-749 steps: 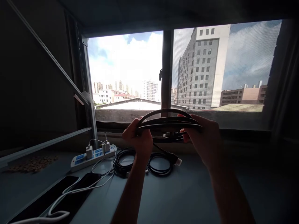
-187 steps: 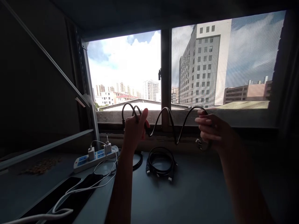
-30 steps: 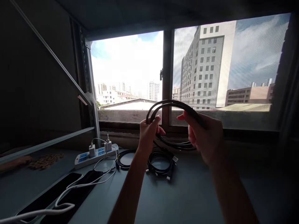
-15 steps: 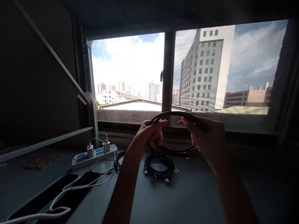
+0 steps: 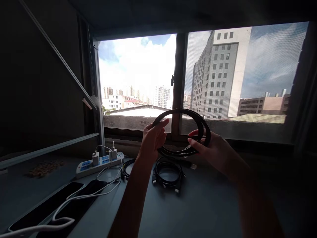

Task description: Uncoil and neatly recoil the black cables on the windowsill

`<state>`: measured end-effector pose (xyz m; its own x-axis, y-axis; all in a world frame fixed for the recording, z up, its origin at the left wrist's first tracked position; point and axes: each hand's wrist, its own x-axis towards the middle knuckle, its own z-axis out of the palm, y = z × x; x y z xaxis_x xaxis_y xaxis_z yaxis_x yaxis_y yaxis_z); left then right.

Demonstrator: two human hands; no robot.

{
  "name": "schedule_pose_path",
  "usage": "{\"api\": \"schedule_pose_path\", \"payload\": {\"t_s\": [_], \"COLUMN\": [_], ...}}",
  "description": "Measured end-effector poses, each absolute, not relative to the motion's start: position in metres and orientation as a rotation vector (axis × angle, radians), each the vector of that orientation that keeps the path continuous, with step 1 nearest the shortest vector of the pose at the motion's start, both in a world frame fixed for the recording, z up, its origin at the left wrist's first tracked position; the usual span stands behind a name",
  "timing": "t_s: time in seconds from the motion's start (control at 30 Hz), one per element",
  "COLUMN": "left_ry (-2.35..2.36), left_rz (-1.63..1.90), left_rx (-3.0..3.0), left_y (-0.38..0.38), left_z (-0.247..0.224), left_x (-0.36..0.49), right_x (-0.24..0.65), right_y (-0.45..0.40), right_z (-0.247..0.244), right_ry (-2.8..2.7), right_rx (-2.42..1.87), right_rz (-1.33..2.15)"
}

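A black cable (image 5: 182, 111) is wound into a loose coil of several turns, held up over the desk in front of the window. My left hand (image 5: 154, 138) grips its left side, with the thumb laid along the top and the fingers curled. On the right side, the coil runs through my right hand (image 5: 216, 151), the thumb and a fingertip reaching inside the loop. A cable end with a light-tipped plug (image 5: 193, 166) hangs below the coil. Beneath it, a second coiled black cable (image 5: 170, 183) with metal-tipped plugs lies on the desk.
A white power strip (image 5: 100, 166) with two chargers stands at the left. White cords (image 5: 85, 197) run from it past two dark phone-like slabs (image 5: 47, 205). Another black coil (image 5: 127, 168) lies beside the strip. Small brown pieces (image 5: 44, 168) are further left. A window frame (image 5: 181, 82) rises behind.
The held coil has risen slightly and opened into a rounder loop facing me. My right hand has turned and lowered, its fingers now around the coil's right side. The plug end shows below it.
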<state>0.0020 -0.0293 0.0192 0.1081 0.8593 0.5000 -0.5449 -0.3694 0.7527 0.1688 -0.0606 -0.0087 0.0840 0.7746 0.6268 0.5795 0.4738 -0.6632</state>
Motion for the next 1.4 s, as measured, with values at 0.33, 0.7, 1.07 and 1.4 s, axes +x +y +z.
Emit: {"api": "schedule_pose_path", "payload": {"t_s": [0.33,0.7,1.07,1.4], "left_ry": [0.362,0.322,0.402,0.67], "left_rz": [1.629,1.64,1.419,1.493], "left_rx": [1.167,1.19,1.415,1.452], "left_y": [-0.039,-0.042,-0.033,-0.017], "left_z": [0.019,0.021,0.016,0.01], "left_x": [0.01,0.01,0.007,0.009], "right_x": [0.167,0.154,0.163,0.154], "right_y": [-0.07,-0.086,-0.08,-0.073], "right_z": [-0.001,0.012,0.012,0.012], "right_ry": [-1.561,-1.537,-1.626,-1.458], "right_rx": [-1.072,-0.981,-0.922,-0.903], "right_rz": [0.177,0.232,0.566,0.347]}}
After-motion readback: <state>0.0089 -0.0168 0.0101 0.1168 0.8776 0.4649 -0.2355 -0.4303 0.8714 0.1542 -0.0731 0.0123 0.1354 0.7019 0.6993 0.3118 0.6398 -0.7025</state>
